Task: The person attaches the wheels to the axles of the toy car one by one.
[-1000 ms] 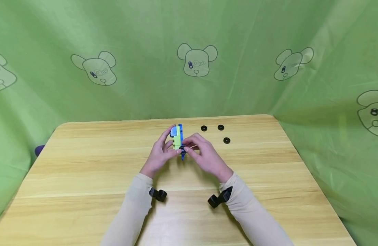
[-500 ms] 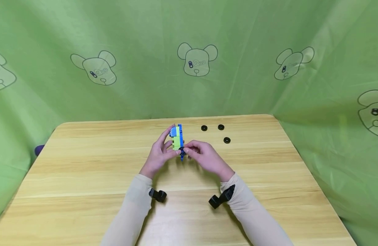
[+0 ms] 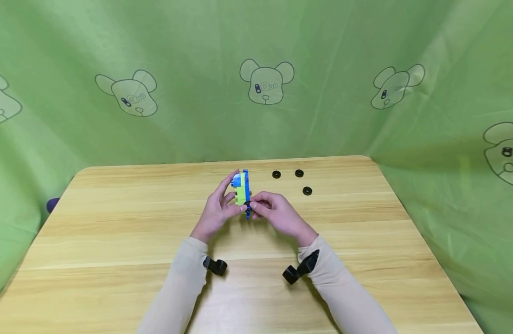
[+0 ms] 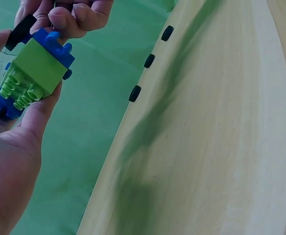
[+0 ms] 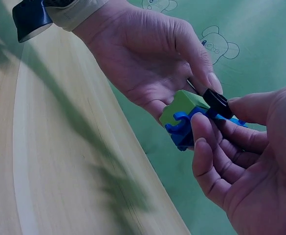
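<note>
Here, the toy (image 3: 241, 194) is up in the air over the back part of the table (image 3: 127, 222), held between two hands. It has a green block, a long blue base and a blue bit on top near the far end. The wrist views also show a blue hook (image 4: 59, 46) on one end, and green pegs (image 4: 23, 93) poke out of the block.

The left hand (image 3: 214, 213) has its fingers bent around the toy, and its thumb is on the black ring (image 5: 217, 104). The right hand (image 3: 283, 218) has its thumb on the other side of the ring, and its fingers are curled in by the blue base. So both hands are clamped on, the left on the toy and the right on the ring. The ring is touching the end of the toy nearer the person, but I can't tell if it is all the way on.

Three loose rings lie flat on the table, to the right of the toy. Two are side by side at the back (image 3: 276, 174) (image 3: 299, 173), and one is a little closer (image 3: 307, 190). Behind is a green cloth (image 3: 198, 130) with mouse faces (image 3: 266, 86) on it
</note>
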`<action>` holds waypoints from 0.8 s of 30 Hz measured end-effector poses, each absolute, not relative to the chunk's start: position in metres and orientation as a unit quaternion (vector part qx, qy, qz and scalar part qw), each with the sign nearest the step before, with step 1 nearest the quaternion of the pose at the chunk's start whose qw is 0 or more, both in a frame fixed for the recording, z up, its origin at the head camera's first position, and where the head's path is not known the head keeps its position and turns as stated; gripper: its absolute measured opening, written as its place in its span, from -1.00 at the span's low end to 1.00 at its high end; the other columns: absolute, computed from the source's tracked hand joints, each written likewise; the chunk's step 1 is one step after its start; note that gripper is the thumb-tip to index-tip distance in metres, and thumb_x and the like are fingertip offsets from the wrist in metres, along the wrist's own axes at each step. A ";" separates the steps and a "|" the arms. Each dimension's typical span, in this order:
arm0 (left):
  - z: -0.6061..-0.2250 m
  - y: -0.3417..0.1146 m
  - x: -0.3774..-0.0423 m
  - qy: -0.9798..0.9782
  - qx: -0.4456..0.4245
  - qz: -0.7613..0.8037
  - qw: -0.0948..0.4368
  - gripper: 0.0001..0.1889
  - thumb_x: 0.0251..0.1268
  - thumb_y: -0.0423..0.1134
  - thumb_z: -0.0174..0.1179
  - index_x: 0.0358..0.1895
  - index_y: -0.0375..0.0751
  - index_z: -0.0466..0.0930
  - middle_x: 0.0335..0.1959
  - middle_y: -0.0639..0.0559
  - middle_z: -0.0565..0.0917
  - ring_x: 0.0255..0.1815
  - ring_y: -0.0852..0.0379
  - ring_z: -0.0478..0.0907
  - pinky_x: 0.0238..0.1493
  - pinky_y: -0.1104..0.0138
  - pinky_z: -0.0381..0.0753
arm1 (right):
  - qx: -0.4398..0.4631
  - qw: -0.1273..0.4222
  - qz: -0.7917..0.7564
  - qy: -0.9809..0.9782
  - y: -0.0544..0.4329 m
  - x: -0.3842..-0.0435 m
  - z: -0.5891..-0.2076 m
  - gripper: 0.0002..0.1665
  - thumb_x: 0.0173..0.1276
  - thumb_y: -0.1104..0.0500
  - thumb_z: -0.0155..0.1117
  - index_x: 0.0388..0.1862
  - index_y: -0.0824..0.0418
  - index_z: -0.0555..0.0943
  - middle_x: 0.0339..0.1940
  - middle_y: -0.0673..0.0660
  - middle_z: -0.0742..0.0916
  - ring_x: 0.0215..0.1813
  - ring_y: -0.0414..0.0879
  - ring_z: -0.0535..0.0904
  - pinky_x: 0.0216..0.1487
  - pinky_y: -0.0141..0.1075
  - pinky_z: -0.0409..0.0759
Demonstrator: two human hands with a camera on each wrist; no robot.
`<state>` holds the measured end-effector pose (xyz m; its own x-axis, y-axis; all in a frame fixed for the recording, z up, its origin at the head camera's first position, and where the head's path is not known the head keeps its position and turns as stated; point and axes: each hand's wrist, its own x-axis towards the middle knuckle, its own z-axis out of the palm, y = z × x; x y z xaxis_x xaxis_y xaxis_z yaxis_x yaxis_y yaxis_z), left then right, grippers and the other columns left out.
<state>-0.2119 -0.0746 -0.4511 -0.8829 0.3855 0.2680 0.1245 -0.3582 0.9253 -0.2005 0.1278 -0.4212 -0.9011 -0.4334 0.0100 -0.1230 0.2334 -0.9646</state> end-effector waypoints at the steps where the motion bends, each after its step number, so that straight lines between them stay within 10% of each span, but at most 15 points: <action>1: -0.451 -0.074 -0.212 0.559 0.228 0.793 0.083 -0.03 0.13 -0.65 0.23 0.57 0.01 0.01 0.50 -0.04 0.14 0.29 -0.48 0.28 0.16 0.12 0.54 | -0.180 0.130 -0.593 0.774 0.128 -0.201 -0.421 -0.72 0.49 0.24 0.14 0.01 0.45 0.56 -0.28 0.19 0.71 -0.18 0.22 0.65 0.01 0.11 0.60; 24: -0.452 -0.075 -0.214 0.600 0.201 0.772 0.061 -0.21 0.28 -0.55 0.16 0.54 -0.13 0.08 0.44 -0.16 0.24 0.24 -0.29 0.41 0.12 0.22 0.58 | -0.186 0.126 -0.599 0.768 0.127 -0.202 -0.422 -0.79 0.46 0.31 0.14 -0.05 0.44 0.56 -0.29 0.20 0.70 -0.19 0.27 0.63 -0.02 0.17 0.59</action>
<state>-0.2136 -0.0751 -0.4516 -0.9121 0.3350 0.2362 0.1464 -0.2720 0.9511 -0.2016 0.1267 -0.4217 -0.8996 -0.4357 0.0295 -0.1347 0.2125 -0.9678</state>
